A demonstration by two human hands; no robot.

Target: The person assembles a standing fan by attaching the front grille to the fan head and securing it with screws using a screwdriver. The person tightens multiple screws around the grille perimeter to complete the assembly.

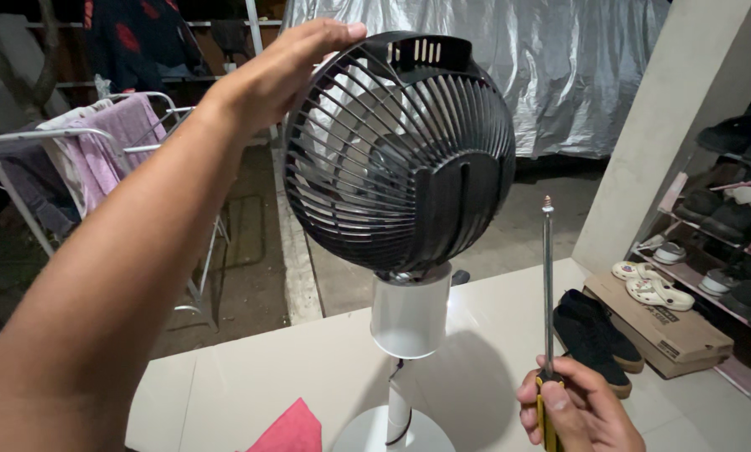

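A small fan with a black rounded grille (401, 151) stands on a white neck and round base (409, 318) on a white table (225, 377). My left hand (288, 63) rests over the top left rim of the grille and grips it. My right hand (576, 414), low at the right, holds a yellow-and-black handled screwdriver (548, 293) upright. A small screw sits on the tip of its long shaft (547, 203), to the right of the grille and apart from it.
A pink cloth (292, 431) lies on the table by the fan base. A clothes rack with towels (99, 151) stands at the left. Black shoes (597, 331), a cardboard box (660, 322) and a shoe shelf (727, 226) are at the right. A silver tarp (576, 67) hangs behind.
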